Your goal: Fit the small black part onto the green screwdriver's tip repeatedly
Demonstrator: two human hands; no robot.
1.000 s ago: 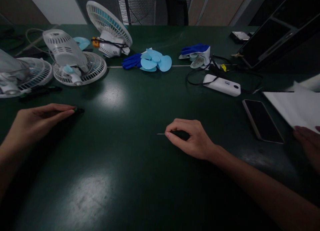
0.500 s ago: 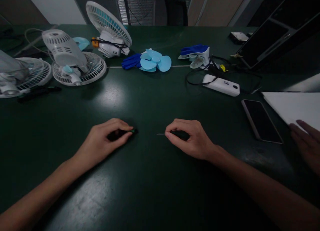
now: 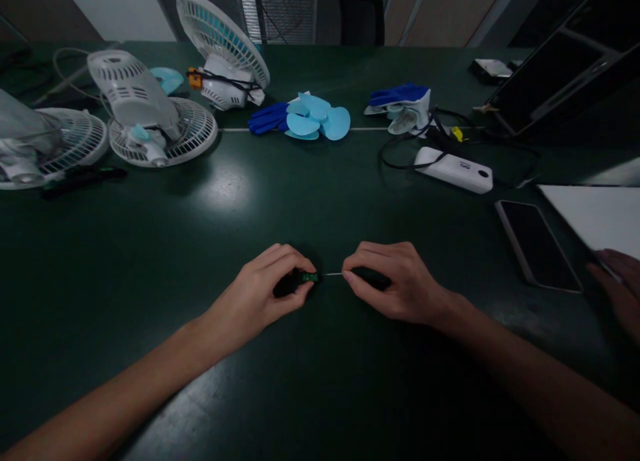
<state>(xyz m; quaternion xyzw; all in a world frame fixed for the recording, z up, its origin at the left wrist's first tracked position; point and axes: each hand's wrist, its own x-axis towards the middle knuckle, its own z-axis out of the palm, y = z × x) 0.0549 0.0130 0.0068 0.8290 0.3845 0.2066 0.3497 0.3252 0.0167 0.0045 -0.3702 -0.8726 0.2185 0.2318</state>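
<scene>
My left hand is closed on a short dark handle with a green tip, low on the dark green table. My right hand pinches a dark piece from which a thin metal rod sticks out to the left. The rod's end meets the green tip between my two hands. Both hands rest on the table near its middle, close to me. The parts inside my fingers are mostly hidden.
Small white fans lie taken apart at the back left, with a light blue fan blade and blue gloves behind. A white power bank, a phone and white paper lie right. Another person's hand rests at the right edge.
My left hand has slid from the far left across the table with the green-tipped handle, up to the rod's end. My right hand has stayed put. The other person's hand shifted slightly.
</scene>
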